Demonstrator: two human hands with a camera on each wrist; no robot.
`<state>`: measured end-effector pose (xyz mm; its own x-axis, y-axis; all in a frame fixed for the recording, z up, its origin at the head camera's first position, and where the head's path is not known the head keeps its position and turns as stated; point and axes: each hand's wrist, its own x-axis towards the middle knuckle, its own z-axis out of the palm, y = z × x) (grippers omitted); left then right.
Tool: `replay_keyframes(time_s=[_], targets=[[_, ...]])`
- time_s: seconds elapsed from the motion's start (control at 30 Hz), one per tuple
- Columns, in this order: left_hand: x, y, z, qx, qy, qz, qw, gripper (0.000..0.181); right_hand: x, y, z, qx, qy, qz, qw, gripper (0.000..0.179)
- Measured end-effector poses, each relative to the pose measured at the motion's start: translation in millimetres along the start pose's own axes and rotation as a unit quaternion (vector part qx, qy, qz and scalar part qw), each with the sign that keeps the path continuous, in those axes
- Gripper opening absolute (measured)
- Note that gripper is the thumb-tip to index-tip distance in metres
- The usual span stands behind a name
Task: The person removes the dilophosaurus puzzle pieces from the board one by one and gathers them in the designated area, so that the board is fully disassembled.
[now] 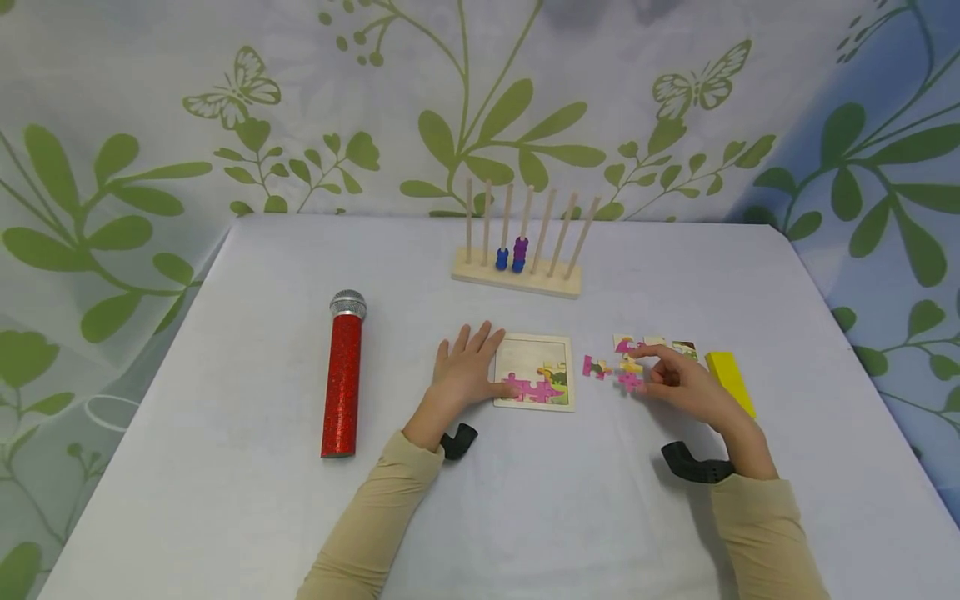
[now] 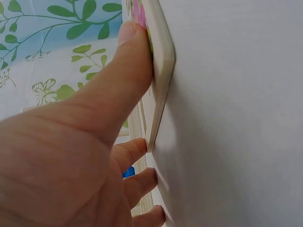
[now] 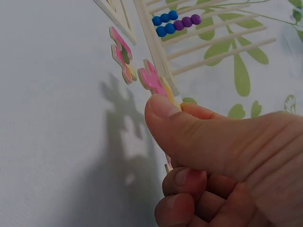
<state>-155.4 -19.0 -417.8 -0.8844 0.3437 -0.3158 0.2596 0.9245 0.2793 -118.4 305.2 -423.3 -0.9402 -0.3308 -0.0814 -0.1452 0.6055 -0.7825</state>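
Observation:
A square wooden puzzle board (image 1: 519, 352) lies flat, with pink, yellow and green pieces fitted along its lower and right parts. My left hand (image 1: 467, 375) rests at its left side, fingers spread. In the left wrist view, the thumb (image 2: 135, 61) presses on the edge of the board (image 2: 164, 61). My right hand (image 1: 686, 387) pinches a pink and yellow puzzle piece (image 1: 630, 379) between thumb and forefinger. The right wrist view shows this piece (image 3: 150, 78) raised, its shadow on the tabletop. A loose puzzle piece (image 1: 596, 367) lies between the board and my right hand.
More loose puzzle pieces (image 1: 684, 348) lie behind my right hand. A yellow block (image 1: 730, 383) sits to its right. Farther back stands a wooden peg rack (image 1: 517, 281) with blue and purple beads. A red microphone (image 1: 342, 383) lies at the left on the white table (image 1: 255, 333).

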Motion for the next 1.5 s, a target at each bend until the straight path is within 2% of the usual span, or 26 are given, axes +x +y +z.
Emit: replay_keyframes(time_s=[0.2, 0.33, 0.43, 0.63, 0.87, 1.03, 1.2, 1.3, 1.5], targets=[[-0.6, 0.1, 0.8, -0.007, 0.000, 0.001, 1.0000, 0.093, 0.4, 5.0, -4.0, -0.003, -0.011, 0.020, 0.9997, 0.046], [-1.7, -0.1, 0.5, -0.014, 0.003, 0.004, 0.9999, 0.093, 2.3, 3.2, -4.1, -0.014, -0.019, 0.039, 0.9990, 0.048], [-2.3, 0.0, 0.0, -0.012, 0.004, 0.005, 0.9999, 0.093, 5.5, -2.0, -0.9, -0.016, -0.018, 0.038, 0.9990, 0.047], [0.9, -0.2, 1.7, -0.010, 0.001, 0.001, 1.0000, 0.093, 21.8, -24.4, 20.4, -0.006, -0.044, 0.020, 0.9988, 0.046], [0.7, 0.1, 1.7, 0.001, 0.004, 0.004, 1.0000, 0.093, 45.0, -49.7, 51.8, -0.031, -0.073, -0.007, 0.9968, 0.046], [-0.2, 0.0, 0.6, 0.000, 0.003, 0.003, 1.0000, 0.093, 54.7, -56.3, 61.4, -0.062, -0.080, -0.015, 0.9947, 0.044], [-0.2, -0.2, 0.2, -0.003, -0.001, 0.002, 1.0000, 0.094, 56.4, -59.0, 63.9, -0.061, -0.089, -0.010, 0.9941, 0.037], [-0.1, -0.3, 0.5, -0.002, -0.001, 0.004, 1.0000, 0.093, 55.9, -60.1, 64.5, -0.059, -0.084, -0.011, 0.9947, 0.035], [0.2, -0.7, 1.3, -0.005, 0.002, 0.007, 1.0000, 0.093, 54.6, -60.9, 66.0, -0.075, -0.049, -0.041, 0.9951, 0.035]])
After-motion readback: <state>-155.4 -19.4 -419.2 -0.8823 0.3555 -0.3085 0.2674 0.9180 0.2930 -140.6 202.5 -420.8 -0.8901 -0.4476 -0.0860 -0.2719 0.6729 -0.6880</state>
